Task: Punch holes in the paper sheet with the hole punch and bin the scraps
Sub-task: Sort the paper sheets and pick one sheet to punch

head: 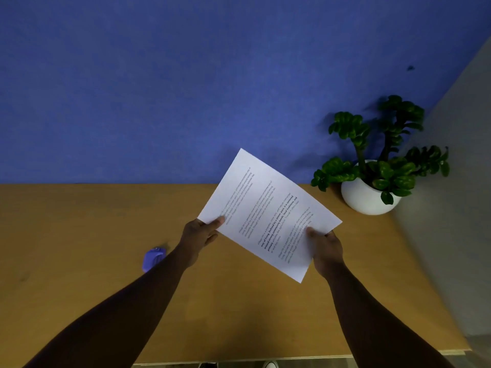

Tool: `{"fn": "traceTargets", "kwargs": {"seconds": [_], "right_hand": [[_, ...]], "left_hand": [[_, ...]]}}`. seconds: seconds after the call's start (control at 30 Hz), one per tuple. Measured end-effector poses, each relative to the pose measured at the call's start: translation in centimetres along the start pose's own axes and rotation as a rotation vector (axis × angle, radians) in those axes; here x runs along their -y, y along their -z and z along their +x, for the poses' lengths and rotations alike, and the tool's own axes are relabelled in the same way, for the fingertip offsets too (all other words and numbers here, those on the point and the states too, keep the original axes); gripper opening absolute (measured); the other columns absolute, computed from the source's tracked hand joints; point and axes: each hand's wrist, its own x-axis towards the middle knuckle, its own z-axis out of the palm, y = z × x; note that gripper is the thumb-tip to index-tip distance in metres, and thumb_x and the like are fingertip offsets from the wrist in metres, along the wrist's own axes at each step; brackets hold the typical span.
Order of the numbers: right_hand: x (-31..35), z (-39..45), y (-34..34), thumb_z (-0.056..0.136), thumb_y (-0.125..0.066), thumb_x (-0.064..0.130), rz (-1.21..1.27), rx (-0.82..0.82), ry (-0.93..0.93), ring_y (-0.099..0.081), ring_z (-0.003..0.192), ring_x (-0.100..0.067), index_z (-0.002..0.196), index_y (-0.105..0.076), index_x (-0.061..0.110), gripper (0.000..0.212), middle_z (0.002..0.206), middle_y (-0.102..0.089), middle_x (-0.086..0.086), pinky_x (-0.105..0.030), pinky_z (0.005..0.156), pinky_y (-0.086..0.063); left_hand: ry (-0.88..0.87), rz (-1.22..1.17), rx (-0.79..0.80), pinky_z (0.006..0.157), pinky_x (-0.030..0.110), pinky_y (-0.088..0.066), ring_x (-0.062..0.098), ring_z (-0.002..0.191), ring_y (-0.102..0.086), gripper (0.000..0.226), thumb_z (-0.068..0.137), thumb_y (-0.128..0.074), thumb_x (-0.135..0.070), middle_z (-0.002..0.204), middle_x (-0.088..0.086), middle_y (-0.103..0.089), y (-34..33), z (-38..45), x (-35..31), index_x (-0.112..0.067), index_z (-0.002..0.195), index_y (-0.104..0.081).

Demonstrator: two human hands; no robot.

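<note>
**Paper lifted, no punching started**

Progress: early. The paper sheet (268, 213) shows no holes on any visible edge, though fine detail is soft, so this is a judgement. The hole punch (153, 258), a small purple item, sits on the wooden desk (79, 235) untouched, partly hidden behind the left forearm. No scraps visible, no bin in view. All of it is left to do: feed the sheet into the punch, press, clear the scraps.

Sheet position: held up above the desk, rotated diagonally, printed side toward the camera, its far corner over the blue wall panel (159, 88). It looks like 1 sheet, but could be more; edge thickness can't be read.

Left hand (202, 235): closed in a pinch on the sheet's near-left corner, thumb on top, the other fingers underneath and mostly hidden.

Right hand (326, 248): closed on the near-right edge, thumb (312, 232) lying on the printed face, the remaining fingers behind the paper, not seen.

The punch is well apart from both hands, down-left of the left hand. A potted plant (372, 176) stands at the desk's far right, near the sheet's right corner but not touching it.
</note>
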Motion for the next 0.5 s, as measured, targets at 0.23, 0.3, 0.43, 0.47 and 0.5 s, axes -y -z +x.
{"fn": "traceTargets", "kwargs": {"seconds": [0.23, 0.3, 0.43, 0.47, 0.5], "right_hand": [[-0.4, 0.2, -1.3, 0.095, -0.055, 0.002, 0.096, 0.106, -0.020, -0.064, 0.112, -0.031, 0.130, -0.056, 0.011, 0.036, 0.125, -0.065, -0.012, -0.051, 0.090, -0.054], [-0.5, 0.5, -1.5, 0.096, -0.052, 0.002, 0.114, 0.163, -0.043, -0.060, 0.117, -0.035, 0.133, -0.053, 0.012, 0.038, 0.128, -0.063, -0.013, -0.056, 0.098, -0.048], [-0.4, 0.6, -1.7, 0.090, -0.060, 0.002, 0.099, 0.263, -0.136, -0.059, 0.117, -0.033, 0.132, -0.053, 0.016, 0.045, 0.128, -0.064, -0.010, -0.057, 0.094, -0.050], [-0.4, 0.7, -1.5, 0.087, -0.064, 0.003, 0.074, 0.269, -0.158, -0.059, 0.117, -0.034, 0.131, -0.054, 0.016, 0.047, 0.127, -0.065, -0.010, -0.057, 0.092, -0.052], [-0.4, 0.7, -1.4, 0.084, -0.068, 0.003, 0.047, 0.274, -0.180, -0.059, 0.117, -0.034, 0.130, -0.054, 0.015, 0.050, 0.126, -0.065, -0.011, -0.057, 0.091, -0.052]], "left_hand": [[-0.010, -0.037, 0.091, 0.070, 0.024, -0.060, 0.015, 0.091, -0.073, 0.021, 0.084, -0.079, -0.023, 0.102, -0.002, -0.079, -3.2, -0.9, -0.1, -0.023, 0.104, -0.073], [-0.029, -0.036, 0.119, 0.069, 0.025, -0.059, 0.017, 0.098, -0.074, 0.032, 0.083, -0.079, -0.024, 0.109, -0.002, -0.077, -3.8, -1.1, -0.2, -0.023, 0.114, -0.071], [-0.038, -0.006, 0.173, 0.084, 0.040, -0.060, 0.019, 0.106, -0.073, 0.043, 0.079, -0.082, -0.034, 0.116, -0.002, -0.075, -4.4, -1.1, -0.6, -0.022, 0.119, -0.071], [-0.040, -0.004, 0.178, 0.089, 0.043, -0.059, 0.020, 0.106, -0.072, 0.043, 0.079, -0.083, -0.034, 0.117, -0.001, -0.075, -4.4, -1.0, -0.7, -0.022, 0.118, -0.072], [-0.043, -0.009, 0.182, 0.090, 0.046, -0.058, 0.022, 0.106, -0.072, 0.041, 0.079, -0.082, -0.034, 0.116, 0.001, -0.075, -4.4, -0.9, -0.8, -0.021, 0.117, -0.073]]}}
